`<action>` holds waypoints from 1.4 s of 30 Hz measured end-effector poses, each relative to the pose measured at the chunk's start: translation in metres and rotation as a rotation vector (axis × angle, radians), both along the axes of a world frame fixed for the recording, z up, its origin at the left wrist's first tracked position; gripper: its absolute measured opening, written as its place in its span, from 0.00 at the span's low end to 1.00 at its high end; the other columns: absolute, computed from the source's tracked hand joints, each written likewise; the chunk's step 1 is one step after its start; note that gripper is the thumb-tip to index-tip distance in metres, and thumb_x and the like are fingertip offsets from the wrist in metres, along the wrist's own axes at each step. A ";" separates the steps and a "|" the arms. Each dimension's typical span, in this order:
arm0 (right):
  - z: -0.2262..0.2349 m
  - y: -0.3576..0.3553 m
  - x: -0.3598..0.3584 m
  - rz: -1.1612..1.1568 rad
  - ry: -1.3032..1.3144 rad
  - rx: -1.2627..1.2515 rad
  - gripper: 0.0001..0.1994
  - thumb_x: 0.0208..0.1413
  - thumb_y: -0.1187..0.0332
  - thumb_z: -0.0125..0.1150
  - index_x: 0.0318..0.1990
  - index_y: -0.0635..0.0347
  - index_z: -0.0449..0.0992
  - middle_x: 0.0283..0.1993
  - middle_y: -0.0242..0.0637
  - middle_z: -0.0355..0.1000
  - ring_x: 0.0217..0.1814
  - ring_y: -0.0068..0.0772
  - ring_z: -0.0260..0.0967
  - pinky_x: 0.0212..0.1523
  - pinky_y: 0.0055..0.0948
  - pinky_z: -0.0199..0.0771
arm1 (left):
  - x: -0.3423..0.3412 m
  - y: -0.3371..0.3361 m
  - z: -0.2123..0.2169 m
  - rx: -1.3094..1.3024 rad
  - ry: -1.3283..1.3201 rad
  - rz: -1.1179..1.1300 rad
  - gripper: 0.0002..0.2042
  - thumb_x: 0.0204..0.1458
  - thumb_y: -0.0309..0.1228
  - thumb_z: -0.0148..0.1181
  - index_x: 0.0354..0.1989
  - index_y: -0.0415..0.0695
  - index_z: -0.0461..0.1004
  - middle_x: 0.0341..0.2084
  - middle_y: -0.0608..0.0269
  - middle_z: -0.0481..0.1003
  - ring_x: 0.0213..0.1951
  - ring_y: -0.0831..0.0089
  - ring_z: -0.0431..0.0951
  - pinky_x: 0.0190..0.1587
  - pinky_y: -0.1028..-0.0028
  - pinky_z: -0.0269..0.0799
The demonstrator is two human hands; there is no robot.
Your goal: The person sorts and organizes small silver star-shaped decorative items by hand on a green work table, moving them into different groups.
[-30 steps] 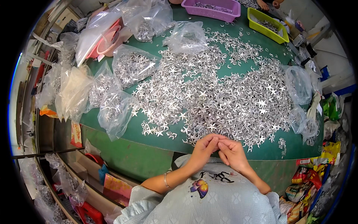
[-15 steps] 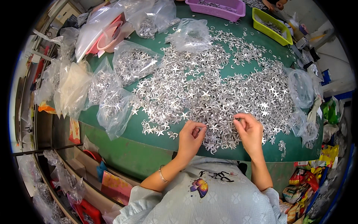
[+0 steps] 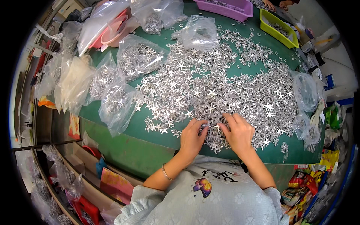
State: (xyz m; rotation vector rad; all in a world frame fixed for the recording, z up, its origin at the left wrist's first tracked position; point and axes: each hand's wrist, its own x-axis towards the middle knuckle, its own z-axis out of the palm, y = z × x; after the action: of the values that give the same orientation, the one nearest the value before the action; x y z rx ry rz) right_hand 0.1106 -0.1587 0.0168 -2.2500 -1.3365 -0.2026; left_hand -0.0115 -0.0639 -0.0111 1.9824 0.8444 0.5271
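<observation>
A wide heap of small silver metal pieces [image 3: 247,93], some star-shaped and some curved like crescents or rings, covers much of the green table [image 3: 161,139]. At the heap's near edge, my left hand [image 3: 192,138] has its fingers bent over the pieces, thumb set apart from the fingertips. To its right, my right hand [image 3: 239,134] reaches in with fingers stretched and thumb spread, its tips touching the heap. Between the two hands lie loose pieces. Whether a single small piece is under the left fingertips is hard to make out.
Clear plastic bags of silver pieces [image 3: 139,60] line the left side. Far off stand a purple tub [image 3: 227,12] and a lime-green tray [image 3: 278,32], near another person's hands [image 3: 270,4]. A plastic bag [image 3: 304,92] lies at the right edge, and shelves [image 3: 78,165] stand lower left.
My right hand has moved left and opened out from a pinch, coming closer to my left hand. The left fingers have loosened and lie over the heap. The view has shifted slightly.
</observation>
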 end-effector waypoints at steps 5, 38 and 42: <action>0.000 -0.003 0.029 -0.078 -0.017 0.068 0.03 0.43 0.72 0.60 0.28 0.56 0.74 0.20 0.33 0.65 0.18 0.33 0.65 0.16 0.30 0.63 | 0.004 -0.002 -0.006 0.092 -0.035 -0.023 0.09 0.41 0.23 0.61 0.34 0.42 0.74 0.17 0.61 0.65 0.17 0.72 0.63 0.21 0.74 0.61; 0.004 -0.001 0.060 -0.039 0.253 -0.020 0.09 0.46 0.61 0.60 0.31 0.55 0.77 0.42 0.28 0.70 0.25 0.36 0.70 0.25 0.31 0.68 | 0.095 0.053 -0.001 0.478 -0.193 -0.451 0.09 0.52 0.25 0.48 0.40 0.40 0.71 0.41 0.54 0.69 0.49 0.58 0.65 0.50 0.62 0.59; -0.001 -0.014 0.048 0.059 0.187 0.015 0.09 0.45 0.63 0.61 0.34 0.55 0.76 0.44 0.28 0.70 0.26 0.34 0.71 0.23 0.29 0.69 | 0.081 0.051 -0.002 0.437 -0.081 -0.590 0.10 0.51 0.24 0.48 0.42 0.41 0.69 0.46 0.58 0.68 0.54 0.58 0.62 0.56 0.60 0.54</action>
State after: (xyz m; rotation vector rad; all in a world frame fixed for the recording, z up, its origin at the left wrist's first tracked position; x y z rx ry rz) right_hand 0.1590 -0.1728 0.0155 -2.1550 -1.2945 0.0188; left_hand 0.0692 -0.0129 -0.0129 2.4486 0.0630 0.4581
